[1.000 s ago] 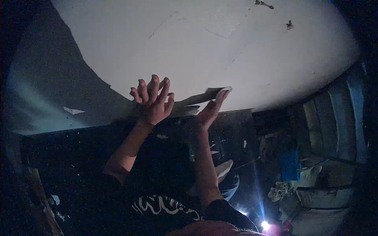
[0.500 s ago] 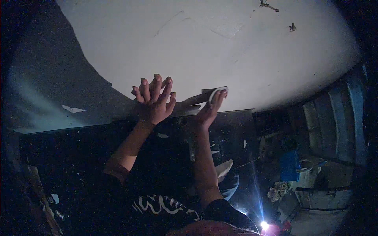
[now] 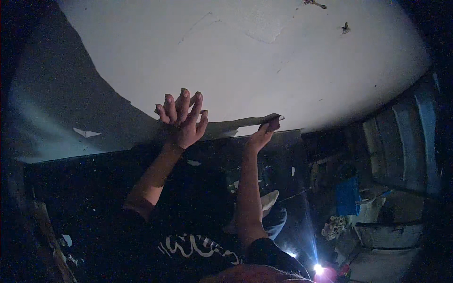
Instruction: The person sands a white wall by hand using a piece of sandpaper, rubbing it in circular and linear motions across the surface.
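Note:
A broad white surface fills the upper part of the view, with scuffs and a patch of rougher texture on it. My left hand is raised at its lower edge, fingers spread and curled a little, nothing in them. Whether the fingertips touch the surface I cannot tell. To its right, my right hand grips a small reddish-brown piece of sandpaper with a pale edge, held against the surface near its lower rim. Dark shadow from the hands falls between them on the white.
A bright lamp shines from the lower right. Beyond it are a blue bucket, a crumpled cloth-like bundle and a pale box-like container. Two small brown bits mark the white surface at the top right.
My right hand has moved a little down and to the right with the sandpaper, which has turned to show its reddish-brown face. My left hand has barely moved.

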Available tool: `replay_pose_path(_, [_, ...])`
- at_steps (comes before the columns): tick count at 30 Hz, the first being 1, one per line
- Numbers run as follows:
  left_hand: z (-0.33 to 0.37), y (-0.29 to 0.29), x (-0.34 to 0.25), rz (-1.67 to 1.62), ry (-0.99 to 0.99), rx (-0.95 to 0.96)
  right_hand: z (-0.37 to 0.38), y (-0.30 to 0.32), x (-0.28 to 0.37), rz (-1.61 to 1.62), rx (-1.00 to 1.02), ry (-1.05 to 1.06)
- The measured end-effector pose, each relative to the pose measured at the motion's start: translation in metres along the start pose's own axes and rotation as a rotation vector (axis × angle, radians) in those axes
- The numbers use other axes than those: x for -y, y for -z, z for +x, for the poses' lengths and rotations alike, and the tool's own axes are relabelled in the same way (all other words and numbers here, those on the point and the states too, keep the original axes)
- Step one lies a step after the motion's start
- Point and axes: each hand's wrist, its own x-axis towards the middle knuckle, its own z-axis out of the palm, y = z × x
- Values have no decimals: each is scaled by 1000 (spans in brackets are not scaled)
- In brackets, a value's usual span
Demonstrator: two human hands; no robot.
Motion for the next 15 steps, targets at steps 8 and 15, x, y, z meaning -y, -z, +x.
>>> replay_pose_path(8, [-1, 1, 2, 29, -11, 35, -51, -32, 69, 95, 131, 281])
replay_pose_path(15, [0, 3, -1, 22, 11, 51, -79, -31, 74, -329, 538, 731])
